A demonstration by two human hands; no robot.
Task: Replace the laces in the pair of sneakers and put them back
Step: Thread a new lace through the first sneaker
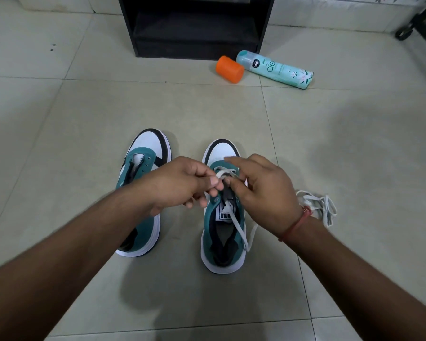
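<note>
Two teal, white and black sneakers stand side by side on the tiled floor, toes pointing away from me. The left sneaker (pixel 143 168) has bare eyelets and no lace. A white lace (pixel 239 225) runs through the front eyelets of the right sneaker (pixel 223 242), with loose ends trailing over its opening and right side. My left hand (pixel 182 183) pinches the lace above the right sneaker's eyelets. Just to the right of it, my right hand (pixel 261 190) holds the same lace with curled fingers. A second white lace (pixel 317 207) lies bunched on the floor, partly behind my right wrist.
A black shoe rack (pixel 197 28) with a low shelf stands against the wall ahead. In front of it lie an orange cap (pixel 229 69) and a mint-green spray can (pixel 276 68) on its side. A black wheeled furniture leg (pixel 408 28) is at the top right.
</note>
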